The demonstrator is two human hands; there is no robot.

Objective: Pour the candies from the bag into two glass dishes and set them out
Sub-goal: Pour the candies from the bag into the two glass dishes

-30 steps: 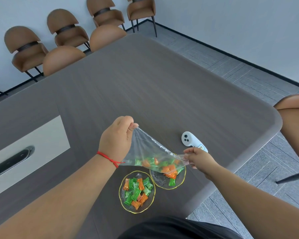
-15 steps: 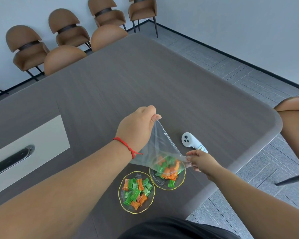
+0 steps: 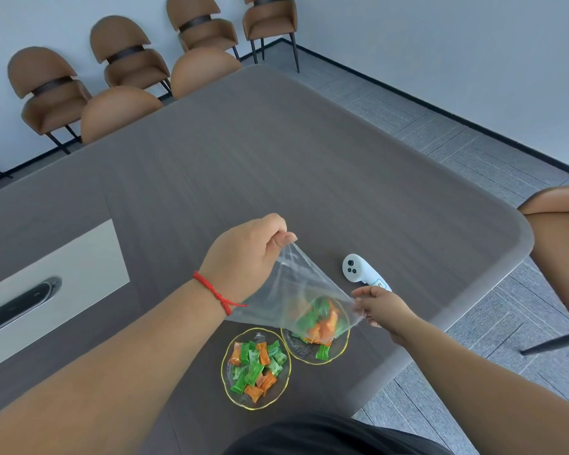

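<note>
A clear plastic bag (image 3: pixel 289 290) hangs tilted over the right glass dish (image 3: pixel 337 348), with green and orange candies (image 3: pixel 321 320) bunched at its low end. My left hand (image 3: pixel 243 254) pinches the bag's upper corner, raised above the table. My right hand (image 3: pixel 380 307) pinches the bag's lower edge beside the dish. The right dish holds a few candies under the bag. The left glass dish (image 3: pixel 234 392), gold-rimmed, sits close beside it and holds several green and orange candies (image 3: pixel 255 367).
A white handheld controller (image 3: pixel 358 272) lies on the grey table (image 3: pixel 276 159) just behind my right hand. The table's rounded edge runs close on the right. A pale inset panel with a dark slot (image 3: pixel 20 302) is at left. Brown chairs (image 3: pixel 125 60) line the far wall.
My left hand has lifted the bag's upper corner and moved right, steepening the bag. The candies have slid down to the low end over the right dish. My right hand has barely moved.
</note>
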